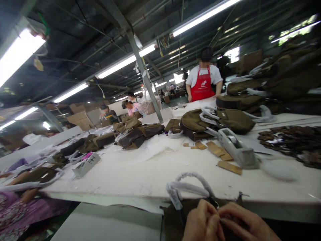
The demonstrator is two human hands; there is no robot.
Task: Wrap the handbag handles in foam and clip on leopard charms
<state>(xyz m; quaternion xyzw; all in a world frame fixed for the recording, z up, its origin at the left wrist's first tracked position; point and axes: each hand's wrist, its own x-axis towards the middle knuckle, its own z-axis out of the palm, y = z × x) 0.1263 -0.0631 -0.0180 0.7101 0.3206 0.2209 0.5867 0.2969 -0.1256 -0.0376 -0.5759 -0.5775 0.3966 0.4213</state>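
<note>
Low in the head view, my left hand (202, 222) and my right hand (244, 221) meet over an olive-green handbag (173, 221). The fingers of both are pinched close together at its top edge. Whatever sits between the fingertips is too small and hidden to name. White wrapping covers the bag's looped handles (185, 189), which stand up beyond my left hand against the table edge. The lower part of the bag runs out of the frame.
On the white table (150, 170) stand a grey tape dispenser (238, 149), brown tags (229, 167), wrapped olive bags (218, 120), a dark pile (291, 144) and another dispenser (86, 165). A person in a red apron (203, 85) stands opposite; a co-worker's purple sleeve (30, 211) is at left.
</note>
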